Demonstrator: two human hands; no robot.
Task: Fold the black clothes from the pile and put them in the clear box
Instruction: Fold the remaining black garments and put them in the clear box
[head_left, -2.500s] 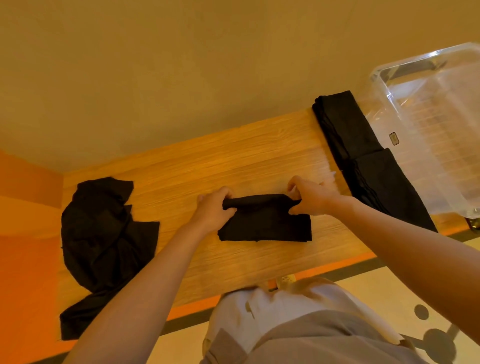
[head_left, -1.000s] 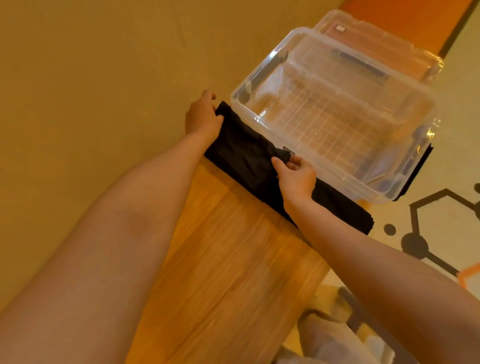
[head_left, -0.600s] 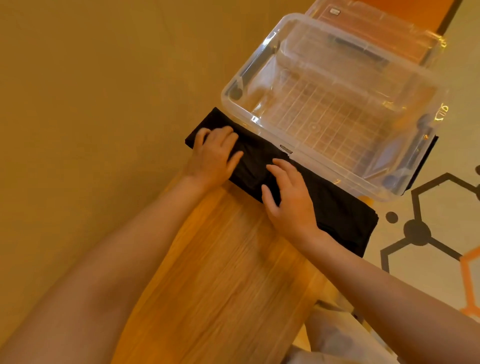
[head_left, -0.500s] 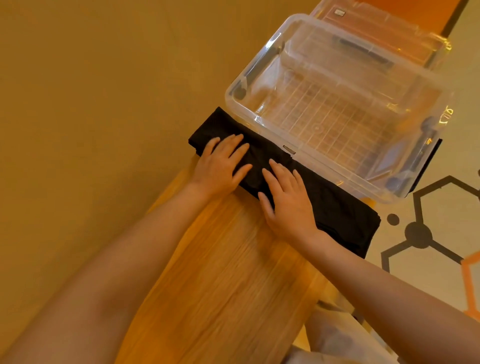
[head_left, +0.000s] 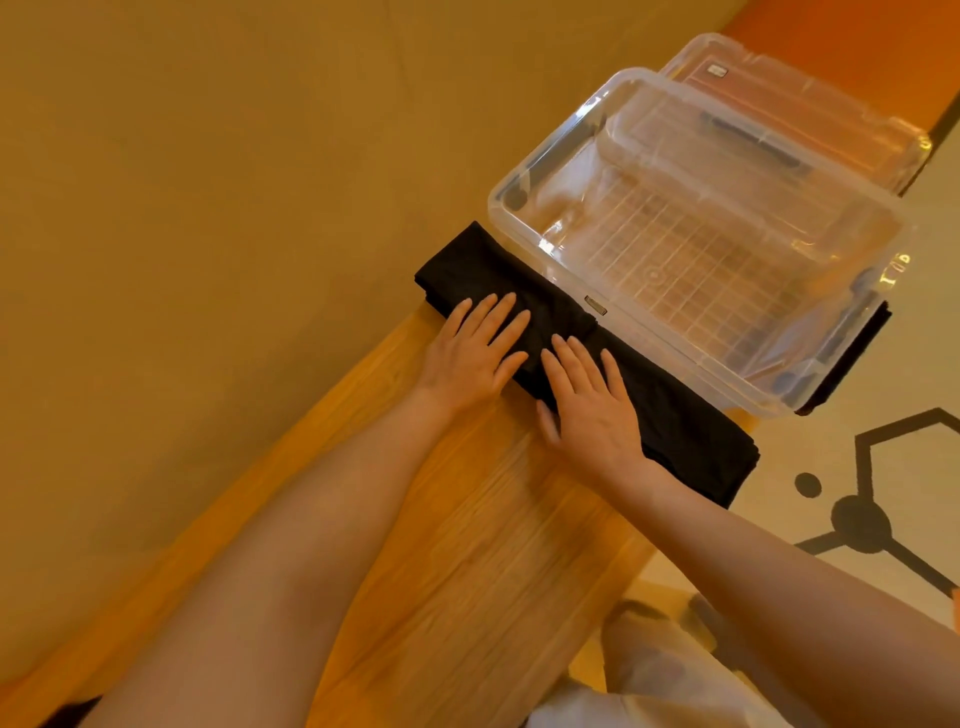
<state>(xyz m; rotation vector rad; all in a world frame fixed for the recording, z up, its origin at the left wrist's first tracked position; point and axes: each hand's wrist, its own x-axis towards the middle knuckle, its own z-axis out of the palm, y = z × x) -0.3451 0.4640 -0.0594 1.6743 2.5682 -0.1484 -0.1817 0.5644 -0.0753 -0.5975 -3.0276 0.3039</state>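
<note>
A stack of folded black clothes (head_left: 675, 415) lies in a long strip on the wooden table (head_left: 467, 545), right against the near wall of the clear box (head_left: 524, 228). My left hand (head_left: 475, 356) lies flat on the far end of the strip, fingers straight and spread. My right hand (head_left: 589, 402) presses flat on the strip beside it, fingers straight. The box stands open with no clothes inside; its ribbed floor shows through. The pile of unfolded clothes is out of view.
The box's clear lid (head_left: 810, 104) lies behind the box. A tan wall (head_left: 208, 182) runs along the table's far side. The patterned floor (head_left: 857, 509) is to the right, and my light clothing (head_left: 675, 691) shows below the table edge.
I carried the folded garment from the table's middle to the strip beside the box and laid it down. Both hands went from gripping it to lying flat on it.
</note>
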